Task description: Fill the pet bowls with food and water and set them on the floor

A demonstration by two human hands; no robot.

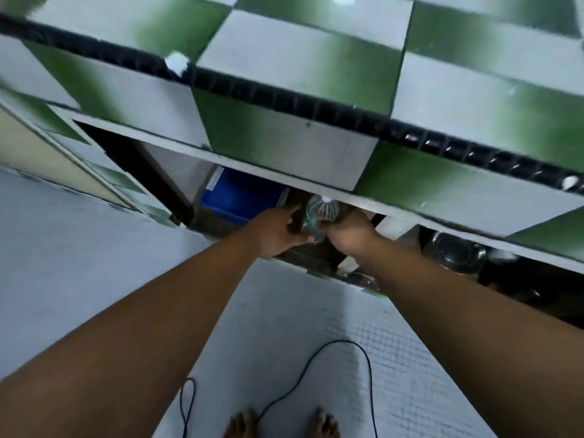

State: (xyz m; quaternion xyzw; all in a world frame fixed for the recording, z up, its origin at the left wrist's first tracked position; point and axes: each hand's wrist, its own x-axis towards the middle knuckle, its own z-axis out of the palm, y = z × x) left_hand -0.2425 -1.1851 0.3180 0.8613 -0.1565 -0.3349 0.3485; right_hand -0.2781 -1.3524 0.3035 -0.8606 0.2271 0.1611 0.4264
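Note:
A clear plastic bottle (317, 213) with a green label and a white cap lies tilted between my two hands, just under the edge of the green-and-white tiled counter (284, 99). My right hand (349, 230) grips its right side. My left hand (278, 230) touches its left side with the thumb under the bottle and the fingers stretched toward the dark shelf space. A dark metal bowl (455, 251) sits on the shelf below the counter to the right. The view is blurred.
A blue plastic box (240, 197) stands in the under-counter opening behind my hands. A black cable (316, 361) loops over the white tiled floor (284, 311) near my bare feet (281, 425). A pale cabinet door (38, 153) is at the left.

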